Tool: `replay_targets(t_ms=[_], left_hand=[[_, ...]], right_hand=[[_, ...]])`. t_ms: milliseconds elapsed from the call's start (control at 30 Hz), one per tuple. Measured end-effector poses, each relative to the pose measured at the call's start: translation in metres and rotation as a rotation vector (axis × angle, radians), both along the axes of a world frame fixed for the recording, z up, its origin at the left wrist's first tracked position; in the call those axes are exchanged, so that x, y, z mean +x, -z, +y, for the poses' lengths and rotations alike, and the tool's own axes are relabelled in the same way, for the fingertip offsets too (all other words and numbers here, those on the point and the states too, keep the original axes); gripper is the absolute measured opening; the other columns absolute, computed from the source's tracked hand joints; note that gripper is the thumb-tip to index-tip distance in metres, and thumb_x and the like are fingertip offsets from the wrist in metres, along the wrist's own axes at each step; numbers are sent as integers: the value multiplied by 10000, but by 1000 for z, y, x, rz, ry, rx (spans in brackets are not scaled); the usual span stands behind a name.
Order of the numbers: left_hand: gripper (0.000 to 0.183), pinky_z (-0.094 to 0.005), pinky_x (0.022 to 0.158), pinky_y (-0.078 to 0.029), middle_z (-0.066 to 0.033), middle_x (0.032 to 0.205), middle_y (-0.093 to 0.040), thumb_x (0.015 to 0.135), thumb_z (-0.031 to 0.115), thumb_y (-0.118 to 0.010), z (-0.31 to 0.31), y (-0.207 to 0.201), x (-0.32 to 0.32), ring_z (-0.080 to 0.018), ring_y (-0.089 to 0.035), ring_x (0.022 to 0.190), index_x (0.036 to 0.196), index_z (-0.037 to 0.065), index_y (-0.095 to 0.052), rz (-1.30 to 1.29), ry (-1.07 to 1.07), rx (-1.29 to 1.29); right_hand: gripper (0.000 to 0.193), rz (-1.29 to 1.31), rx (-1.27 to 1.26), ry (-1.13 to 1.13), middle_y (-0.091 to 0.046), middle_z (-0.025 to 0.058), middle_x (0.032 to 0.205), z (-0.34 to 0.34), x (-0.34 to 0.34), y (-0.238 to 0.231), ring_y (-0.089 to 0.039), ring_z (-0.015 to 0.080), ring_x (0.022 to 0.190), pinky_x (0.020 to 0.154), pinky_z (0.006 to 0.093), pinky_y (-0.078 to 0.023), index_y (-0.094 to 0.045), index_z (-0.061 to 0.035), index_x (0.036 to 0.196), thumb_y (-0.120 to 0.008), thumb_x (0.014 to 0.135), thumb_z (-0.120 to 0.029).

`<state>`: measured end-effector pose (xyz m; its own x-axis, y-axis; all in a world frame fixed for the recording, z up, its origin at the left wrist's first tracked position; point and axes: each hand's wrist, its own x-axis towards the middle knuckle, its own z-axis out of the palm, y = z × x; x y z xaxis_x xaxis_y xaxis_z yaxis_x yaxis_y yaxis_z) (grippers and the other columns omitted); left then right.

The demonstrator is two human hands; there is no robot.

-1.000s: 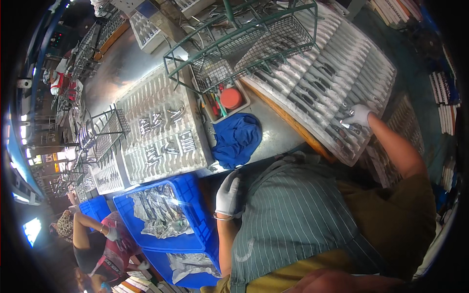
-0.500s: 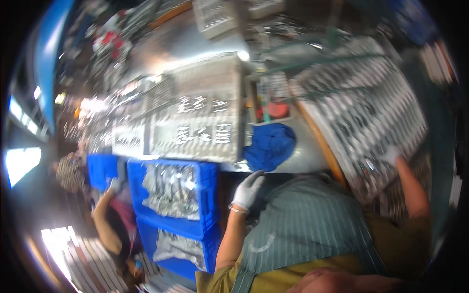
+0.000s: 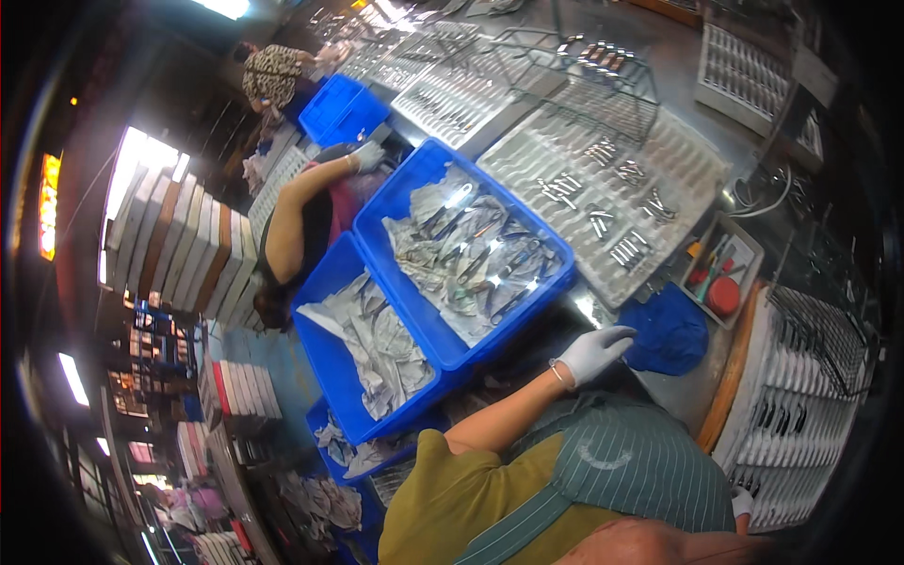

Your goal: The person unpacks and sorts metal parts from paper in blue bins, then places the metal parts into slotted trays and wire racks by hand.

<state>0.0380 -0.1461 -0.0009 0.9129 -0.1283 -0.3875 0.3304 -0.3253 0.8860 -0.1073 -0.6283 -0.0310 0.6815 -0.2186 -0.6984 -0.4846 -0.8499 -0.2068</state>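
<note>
My left hand (image 3: pixel 595 355), in a white glove, is held over the table's front edge beside a crumpled blue cloth (image 3: pixel 667 331). Its fingers are stretched out and nothing shows in them. Low at the right, my right hand (image 3: pixel 742 501) is also gloved and rests by the lower end of a white slotted tray (image 3: pixel 789 424) with dark and shiny pieces in its rows. My apron hides most of that hand, so its fingers cannot be made out. Beyond the cloth lies a larger slotted tray (image 3: pixel 692 179) with small groups of shiny metal pieces.
Left of my arm stand two blue crates, one (image 3: pixel 557 282) holding crumpled paper and metal pieces, the other (image 3: pixel 311 330) paper. A small bin (image 3: pixel 749 247) contains a red round item and tools. A wire rack (image 3: pixel 603 89) sits behind. A co-worker's arm (image 3: pixel 301 198) reaches beyond the crates.
The view has swung left, bringing the crates and stacked boards further in. My right hand has gone from plainly visible on the right tray to mostly hidden. My left hand stays near the cloth.
</note>
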Motion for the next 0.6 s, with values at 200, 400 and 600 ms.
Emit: replay_targets(t_ms=[200, 400, 600], left_hand=[[291, -296, 892, -431, -128, 1089, -617, 875, 219, -559, 67, -4, -11, -207, -589, 1015, 1100, 39, -598, -205, -216, -22], [249, -344, 771, -474, -135, 969, -637, 814, 201, -604, 153, 11, -52, -289, -608, 890, 1014, 56, -634, -471, -466, 351], [357, -458, 857, -362, -82, 1148, -537, 722, 276, -625, 228, 19, -100, -278, -438, 1140, 1065, 177, -612, -217, -492, 1096]], right_hand=[[297, -408, 16, -157, -634, 215, 861, 73, 81, -24, -629, 298, 815, 736, 366, -467, -620, 33, 944, -588, 814, -231], [219, -968, 225, -589, -639, 142, 959, 288, 233, -107, -611, 246, 919, 824, 315, -451, -625, -5, 1005, -600, 788, -16], [485, -1472, 297, -478, -520, 148, 1247, 321, 489, -115, -465, 240, 1175, 1031, 312, -290, -524, -14, 1217, -477, 909, -385]])
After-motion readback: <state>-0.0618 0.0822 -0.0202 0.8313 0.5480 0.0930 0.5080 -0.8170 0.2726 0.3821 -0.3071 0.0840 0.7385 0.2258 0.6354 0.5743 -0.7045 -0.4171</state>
